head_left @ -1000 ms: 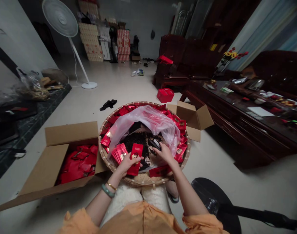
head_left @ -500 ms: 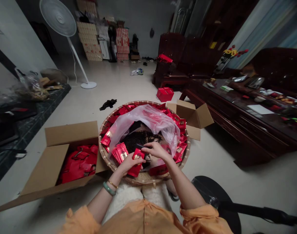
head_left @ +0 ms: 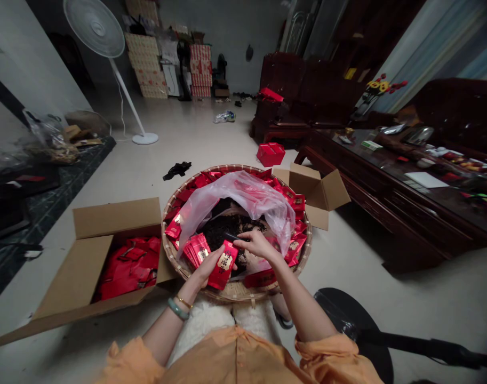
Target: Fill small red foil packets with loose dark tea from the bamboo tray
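Note:
My left hand [head_left: 208, 268] grips a red packet [head_left: 223, 265] with gold and black print, its printed face turned up toward me. At the packet's top edge, my right hand [head_left: 254, 244] pinches a small, dark, stick-like object [head_left: 231, 237], whose exact kind I cannot make out. Both hands are over a round woven bamboo basket [head_left: 235, 292]. Inside it, a translucent plastic bag [head_left: 243, 186] lies open around loose dark tea leaves [head_left: 219, 230]. A stack of similar red packets [head_left: 197, 249] leans by my left hand, and more ring the bag.
Left of the basket, an open cardboard box [head_left: 77, 272] holds red packets. Another open box [head_left: 319, 189] stands behind at the right, near a dark wooden table [head_left: 371, 176]. A black stand base [head_left: 355, 330] is at lower right; a white fan [head_left: 145, 138] stands farther back.
My left fingers have shifted from across the packet's front to its side and back, so more print shows. My right hand stays near the packet's top, with the dark object slightly moved.

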